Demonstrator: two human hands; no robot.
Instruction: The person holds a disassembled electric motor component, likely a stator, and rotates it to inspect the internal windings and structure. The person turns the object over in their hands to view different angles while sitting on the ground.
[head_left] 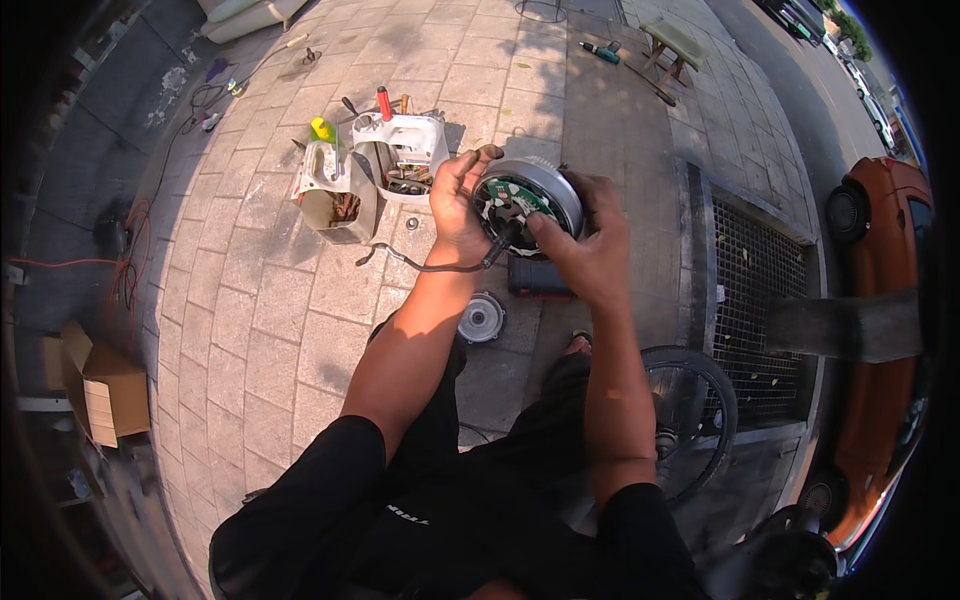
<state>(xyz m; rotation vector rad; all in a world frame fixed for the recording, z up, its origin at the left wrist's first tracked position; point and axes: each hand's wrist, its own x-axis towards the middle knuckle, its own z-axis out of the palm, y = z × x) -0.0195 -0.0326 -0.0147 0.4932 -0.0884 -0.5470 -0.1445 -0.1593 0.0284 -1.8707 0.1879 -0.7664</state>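
Note:
Between my two hands is a round silver hub motor, held up over the pavement with its open face turned toward me. A green circuit board shows inside it. My left hand is closed round its left edge, fingertips at the top. Gripping the right side, my right hand has its thumb over the rim near the middle and its fingers behind. From the motor's centre a black cable runs down and left past my left wrist. On the ground below lies a round silver cover.
Two cut-open white plastic containers of tools stand ahead on the left. A dark case lies below my hands. To the right are a bicycle wheel and a floor grate. A cardboard box sits far left.

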